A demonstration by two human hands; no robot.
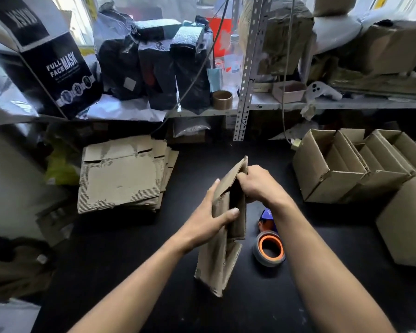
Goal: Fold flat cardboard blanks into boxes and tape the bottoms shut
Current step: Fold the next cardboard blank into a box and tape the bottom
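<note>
Right now a half-opened blank (220,239) stands on end above the dark counter (130,272), held between both hands at the middle of the view. Left hand (209,219) grips its left wall: the fingers lie along the outer face and the thumb hooks over the edge into the opening, so the fingers are clamped on the cardboard. Right hand (257,183) pinches the upper right flap near the top, fingers curled round its edge. Its walls are only partly spread, with a dark gap showing between them, and its lower flaps hang loose near the counter.

Just right of the blank lies a tape roll (269,248) with an orange core, flat on the counter, and a blue and orange dispenser (267,219) sits just behind it, partly hidden by the right forearm. To the left a stack of flat blanks (123,176) rests on the counter, its top sheet torn down to the corrugation. At the right stand several finished boxes (353,164), open tops up, packed against each other. Behind, a metal shelf (286,104) carries black bags (159,68), a brown tape roll (222,99) and a black carton (58,66) printed FULL FACE MASK.
</note>
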